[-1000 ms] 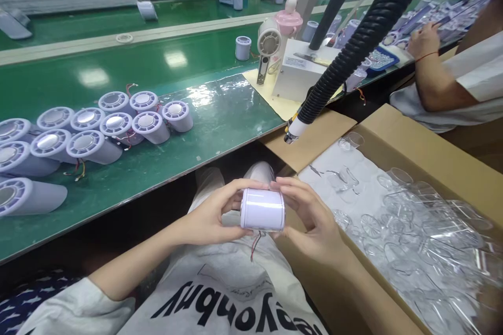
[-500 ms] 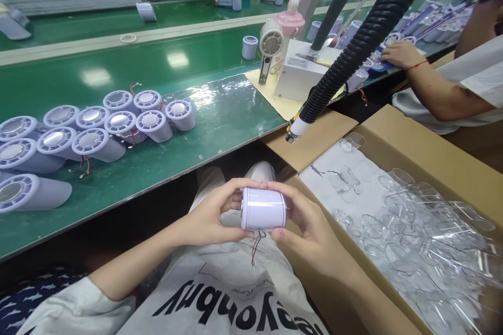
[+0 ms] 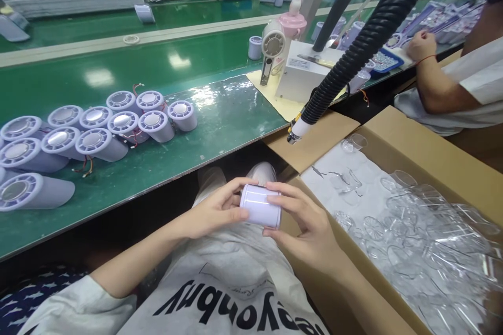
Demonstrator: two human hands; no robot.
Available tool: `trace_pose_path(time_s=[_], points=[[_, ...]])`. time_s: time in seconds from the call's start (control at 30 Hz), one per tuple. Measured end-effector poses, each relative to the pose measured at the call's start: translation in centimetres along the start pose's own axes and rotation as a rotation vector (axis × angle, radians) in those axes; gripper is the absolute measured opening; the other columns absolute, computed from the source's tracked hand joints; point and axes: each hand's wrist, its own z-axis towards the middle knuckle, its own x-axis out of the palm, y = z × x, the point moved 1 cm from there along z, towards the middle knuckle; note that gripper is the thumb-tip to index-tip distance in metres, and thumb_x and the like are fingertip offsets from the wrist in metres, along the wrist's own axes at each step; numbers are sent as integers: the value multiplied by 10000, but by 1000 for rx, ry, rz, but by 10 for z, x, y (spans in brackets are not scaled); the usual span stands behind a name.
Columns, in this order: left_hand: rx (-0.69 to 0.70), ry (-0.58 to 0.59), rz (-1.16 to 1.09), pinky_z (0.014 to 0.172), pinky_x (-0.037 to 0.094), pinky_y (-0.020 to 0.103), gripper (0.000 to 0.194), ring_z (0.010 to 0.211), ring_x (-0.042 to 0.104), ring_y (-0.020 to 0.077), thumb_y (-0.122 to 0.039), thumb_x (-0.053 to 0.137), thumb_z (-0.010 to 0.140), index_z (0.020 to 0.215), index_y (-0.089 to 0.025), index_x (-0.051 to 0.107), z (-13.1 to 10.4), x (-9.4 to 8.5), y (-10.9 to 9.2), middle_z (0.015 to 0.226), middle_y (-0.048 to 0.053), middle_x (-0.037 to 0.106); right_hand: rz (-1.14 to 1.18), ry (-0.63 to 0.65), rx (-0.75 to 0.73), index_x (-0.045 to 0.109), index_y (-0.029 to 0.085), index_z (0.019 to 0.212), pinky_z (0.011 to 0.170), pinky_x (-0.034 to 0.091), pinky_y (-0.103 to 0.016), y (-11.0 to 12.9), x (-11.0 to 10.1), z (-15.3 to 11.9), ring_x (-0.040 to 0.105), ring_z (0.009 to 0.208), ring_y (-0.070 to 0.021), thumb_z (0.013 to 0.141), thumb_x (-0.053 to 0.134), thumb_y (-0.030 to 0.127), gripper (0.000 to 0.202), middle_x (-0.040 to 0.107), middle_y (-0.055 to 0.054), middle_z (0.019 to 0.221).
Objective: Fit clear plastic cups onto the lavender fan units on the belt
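Note:
A light purple plastic cylinder housing lies on its side between my two hands, above my lap. My left hand grips its left end, thumb on the near side and fingers behind. On its right end, my right hand has fingertips on top and the thumb underneath. The wires under the housing are hidden. Several similar purple housings with round grilled ends stand or lean on the green workbench at the left, some with red wires showing.
A cardboard box at the right holds several clear plastic cups. A black ribbed hose hangs above its corner. A handheld fan and a white metal box stand on the bench. A co-worker's hand is at the far right.
The housing has tilted and turned slightly in my hands, hiding its wires. My right fingers have shifted onto its upper side. Across the belt, a co-worker's hand and the housing there have left view.

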Motion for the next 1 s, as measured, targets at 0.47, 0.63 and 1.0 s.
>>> trace_pose_path(time_s=[0.47,0.63,1.0], points=[[-20,-89,194,906,519,340,578,1086,601,214,-324,720,785,1276,-248,424,3,0,1,1245,91,549,232,53,233,528,287,1285,1037,474,-402,-14,3,5,534,1228,-255,763,806,295,591,545,-71,1323],[-27,-316,798,832,528,345,550,914,633,196,-441,699,756,1205,-212,480,34,-63,-86,1078,35,626,-480,-195,393,499,225,1334,1110,365,-438,-63,-74,-2,466,1298,-251,898,567,423,484,510,-106,1388],[-208,-836,1660,851,546,405,324,997,627,207,-331,566,916,1169,-130,582,108,-194,-215,1159,88,616,-562,-379,726,523,320,541,595,555,-592,-158,-191,-35,669,603,-451,425,613,625,338,599,-73,533]])
